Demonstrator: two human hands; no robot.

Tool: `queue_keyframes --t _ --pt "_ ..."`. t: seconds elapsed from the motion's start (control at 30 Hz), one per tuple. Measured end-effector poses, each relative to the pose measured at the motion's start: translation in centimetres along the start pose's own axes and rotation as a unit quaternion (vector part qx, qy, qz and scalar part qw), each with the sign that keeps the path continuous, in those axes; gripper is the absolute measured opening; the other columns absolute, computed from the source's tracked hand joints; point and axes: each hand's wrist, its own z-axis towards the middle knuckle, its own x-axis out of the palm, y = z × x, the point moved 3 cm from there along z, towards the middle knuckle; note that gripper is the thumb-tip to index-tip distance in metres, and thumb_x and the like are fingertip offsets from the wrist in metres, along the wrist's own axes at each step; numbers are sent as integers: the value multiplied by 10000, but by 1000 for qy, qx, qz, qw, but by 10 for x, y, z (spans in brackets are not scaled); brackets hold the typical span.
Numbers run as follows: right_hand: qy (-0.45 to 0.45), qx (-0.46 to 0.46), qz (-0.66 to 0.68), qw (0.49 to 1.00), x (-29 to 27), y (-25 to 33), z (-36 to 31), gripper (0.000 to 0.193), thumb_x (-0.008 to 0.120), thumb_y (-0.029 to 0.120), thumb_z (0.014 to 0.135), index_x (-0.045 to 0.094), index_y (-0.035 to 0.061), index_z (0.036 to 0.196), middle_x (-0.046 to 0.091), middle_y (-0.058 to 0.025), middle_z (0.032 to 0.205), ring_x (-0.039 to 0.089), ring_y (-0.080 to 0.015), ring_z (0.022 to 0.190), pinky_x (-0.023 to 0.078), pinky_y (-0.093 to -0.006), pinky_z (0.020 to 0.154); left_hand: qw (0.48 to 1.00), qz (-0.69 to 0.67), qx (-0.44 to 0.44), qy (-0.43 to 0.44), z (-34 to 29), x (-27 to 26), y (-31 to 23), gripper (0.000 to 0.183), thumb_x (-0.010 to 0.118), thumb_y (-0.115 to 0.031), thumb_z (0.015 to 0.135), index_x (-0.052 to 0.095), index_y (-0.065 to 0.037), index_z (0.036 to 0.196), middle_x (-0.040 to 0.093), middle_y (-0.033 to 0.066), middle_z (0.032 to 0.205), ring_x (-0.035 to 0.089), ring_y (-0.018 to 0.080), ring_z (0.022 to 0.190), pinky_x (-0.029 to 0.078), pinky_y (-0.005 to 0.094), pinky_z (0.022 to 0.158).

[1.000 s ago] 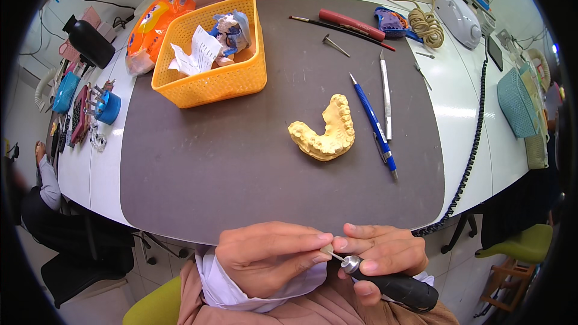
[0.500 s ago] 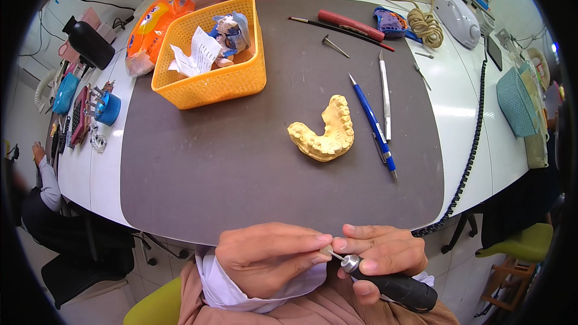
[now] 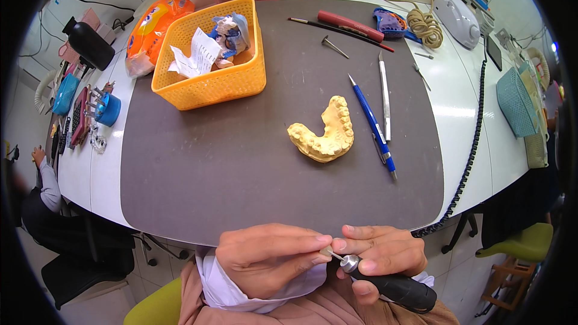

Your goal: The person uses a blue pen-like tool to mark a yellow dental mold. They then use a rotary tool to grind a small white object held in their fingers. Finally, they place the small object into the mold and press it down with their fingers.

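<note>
My left hand (image 3: 268,259) is closed at the near edge of the grey mat, pinching a small pale piece (image 3: 326,251) between thumb and fingertips. Its exact kind is too small to make out. My right hand (image 3: 385,253) grips a black rotary handpiece (image 3: 397,290) with a silver collar. The thin metal bur of the handpiece points left and meets the pale piece. The fingertips of both hands touch or nearly touch there. Farther off, a yellow plaster dental model (image 3: 325,139) lies teeth up on the mat.
Right of the model lie a blue mechanical pencil (image 3: 374,126) and a silver craft knife (image 3: 385,96). An orange basket (image 3: 208,90) with paper and wrapped items stands at the back left. A coiled black cord (image 3: 469,162) runs down the right side. Another person's arm (image 3: 48,180) shows at far left.
</note>
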Motion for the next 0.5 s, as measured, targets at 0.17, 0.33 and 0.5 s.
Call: queue_keyframes --t 0.17,0.33,0.5 --pt "25 -14 11 1000 -2 -2 0 294 690 2 749 521 54 985 664 -150 790 630 -344 937 470 -482 882 1000 7 4 4 1 0 0 260 713 58 691 670 1 941 675 135 877 670 210 779 544 256 684" --pt "23 -15 5 1000 -3 -3 0 289 702 49 754 521 53 979 666 -138 765 632 -329 933 462 -473 891 1000 4 -5 -1 -1 0 1 259 714 58 690 672 -1 938 676 133 872 670 206 776 543 254 681" --pt "24 -19 19 999 -2 -3 0 296 689 1 750 520 46 989 662 -156 791 624 -352 946 464 -493 884 1000 3 6 -8 0 0 1 262 717 58 687 671 0 939 676 132 871 670 203 771 542 251 676"
